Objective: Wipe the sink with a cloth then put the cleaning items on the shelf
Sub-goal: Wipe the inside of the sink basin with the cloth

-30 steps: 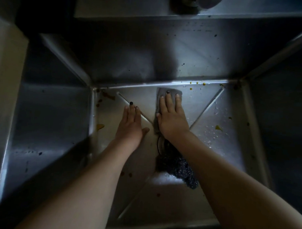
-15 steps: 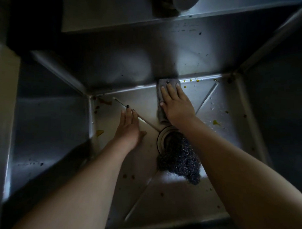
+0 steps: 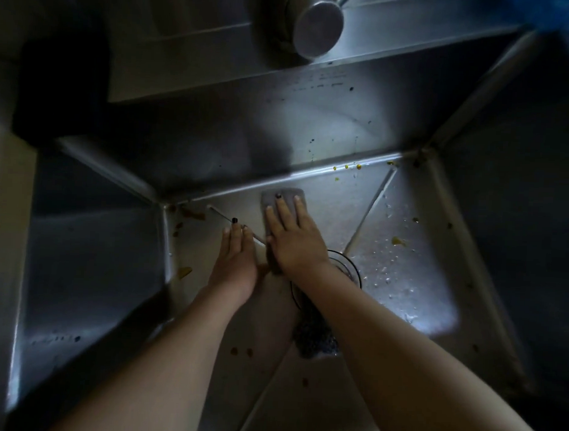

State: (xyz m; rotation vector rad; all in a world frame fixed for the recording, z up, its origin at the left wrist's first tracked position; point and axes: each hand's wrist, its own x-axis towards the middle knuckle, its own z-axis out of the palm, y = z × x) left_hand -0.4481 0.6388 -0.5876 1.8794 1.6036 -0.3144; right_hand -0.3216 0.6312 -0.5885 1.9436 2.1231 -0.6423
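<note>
Looking down, I see a deep stainless-steel sink (image 3: 91,273) whose four walls close round both my arms. My right hand (image 3: 292,238) lies flat with straight fingers, pressing a grey rectangular cloth (image 3: 285,196) onto the sink floor. The cloth's far end lies just short of the back edge, and its long axis runs from the round drain ring (image 3: 354,269) towards the back wall. My left hand (image 3: 234,265) rests flat just left of it, holding nothing. The widest bare floor lies to my right, speckled with water drops and yellowish food spots (image 3: 396,241). A dark wire scouring pad (image 3: 314,339) lies by the drain, under my right forearm. A round metal tap spout (image 3: 319,26) hangs above the back rim.
</note>
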